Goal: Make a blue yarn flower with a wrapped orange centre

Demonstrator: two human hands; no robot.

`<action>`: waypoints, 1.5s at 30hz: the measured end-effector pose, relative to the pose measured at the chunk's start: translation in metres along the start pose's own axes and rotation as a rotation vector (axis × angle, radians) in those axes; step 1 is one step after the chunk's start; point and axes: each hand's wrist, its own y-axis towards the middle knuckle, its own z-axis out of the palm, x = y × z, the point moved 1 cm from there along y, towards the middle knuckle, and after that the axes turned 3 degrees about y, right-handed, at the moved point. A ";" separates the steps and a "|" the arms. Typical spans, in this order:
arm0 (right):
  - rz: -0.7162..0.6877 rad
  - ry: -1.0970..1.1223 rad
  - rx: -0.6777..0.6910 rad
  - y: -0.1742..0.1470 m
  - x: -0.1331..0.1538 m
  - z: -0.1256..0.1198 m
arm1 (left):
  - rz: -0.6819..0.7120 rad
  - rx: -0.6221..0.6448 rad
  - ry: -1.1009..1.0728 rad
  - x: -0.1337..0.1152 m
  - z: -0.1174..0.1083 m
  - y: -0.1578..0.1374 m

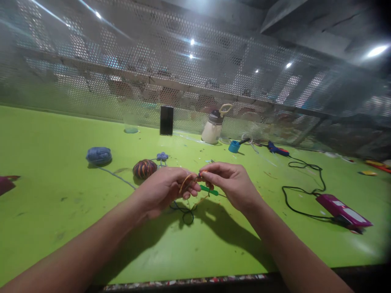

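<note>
Both hands work close together above the table, on a strand of multicoloured yarn [185, 183]. My left hand [168, 185] has its fingers curled, with the orange part of the yarn looped over them. My right hand [232, 183] pinches a small bit of the yarn between thumb and forefinger, right by the left fingertips. Between and below the hands shows a green-handled crochet hook [209, 190]; whether it touches a finger I cannot tell. Loose dark strands hang or lie beneath. Behind my left hand rest a striped yarn ball [144, 169] and a small blue crocheted flower [162, 156].
A blue yarn skein [99, 155] lies left, its strand trailing toward my left hand. Farther back stand a phone [166, 121], a bottle [212, 128] and a blue tape roll [234, 146]. At right, a glue gun [277, 149] and a corded magenta power strip [343, 209] lie on the green table.
</note>
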 end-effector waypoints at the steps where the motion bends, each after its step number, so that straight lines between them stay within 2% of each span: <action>1: 0.002 0.004 -0.008 0.000 0.000 0.000 | -0.004 0.008 0.002 0.000 0.000 0.000; 13: -0.028 0.054 -0.115 0.000 -0.001 0.002 | -0.071 0.025 -0.065 0.002 -0.002 0.001; 22: -0.106 0.012 -0.178 -0.002 -0.001 0.000 | -0.118 0.003 -0.065 0.001 -0.001 0.000; 29: -0.132 -0.014 -0.237 -0.003 0.006 0.000 | -0.082 0.012 -0.036 0.003 -0.001 0.000; 37: -0.166 -0.037 -0.255 -0.003 0.007 0.001 | -0.037 -0.037 0.108 0.001 0.003 -0.006; 45: -0.228 -0.124 -0.243 -0.007 0.011 0.003 | 0.014 0.051 0.284 0.002 0.004 -0.008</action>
